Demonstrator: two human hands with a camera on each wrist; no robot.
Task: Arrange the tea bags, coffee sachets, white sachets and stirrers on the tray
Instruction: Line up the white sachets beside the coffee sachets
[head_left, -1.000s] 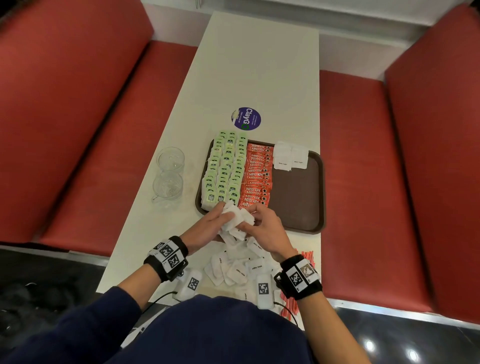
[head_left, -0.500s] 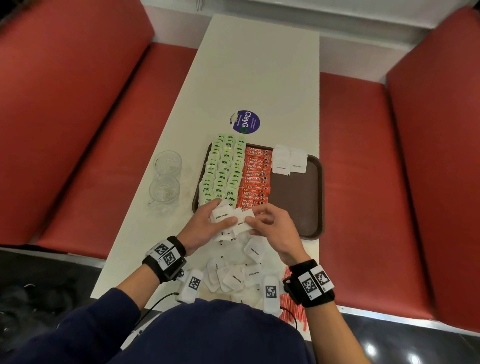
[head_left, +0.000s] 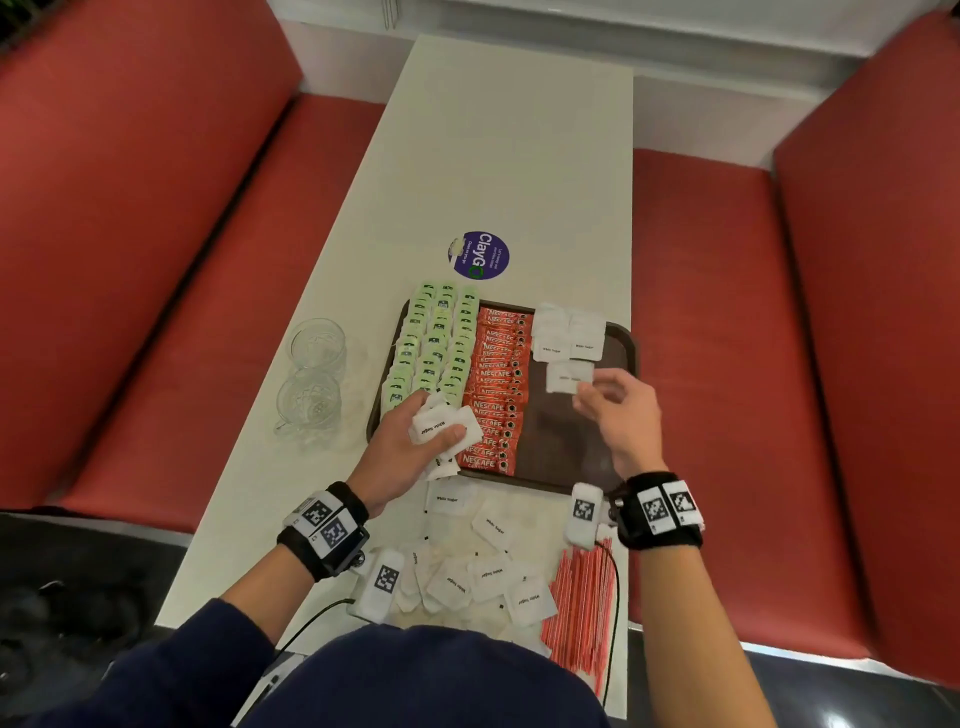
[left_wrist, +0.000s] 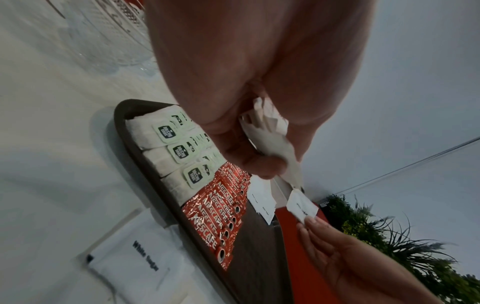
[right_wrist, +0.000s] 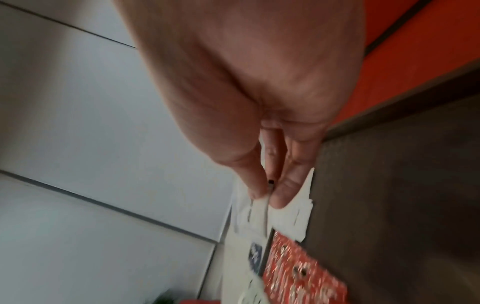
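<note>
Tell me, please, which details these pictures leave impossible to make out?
- Count of sachets in the left hand: head view, fingers cover the bunch.
- Sachet pinched by the right hand: right wrist view, motion blur.
- Stirrers: head view, near ends hidden by the sleeve.

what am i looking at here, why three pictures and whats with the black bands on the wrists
No machine here: a person sorts drink supplies with bare hands. The bands carry cameras. One picture comes from a head camera looking down; the other two look along each hand.

On the white table sits a brown tray with green tea bags, red coffee sachets and a few white sachets. More loose sachets and red stirrers lie near the person, two glass cups at the left.

The left hand grips a bunch of white sachets. The right hand pinches a single sachet over the tray.
</note>
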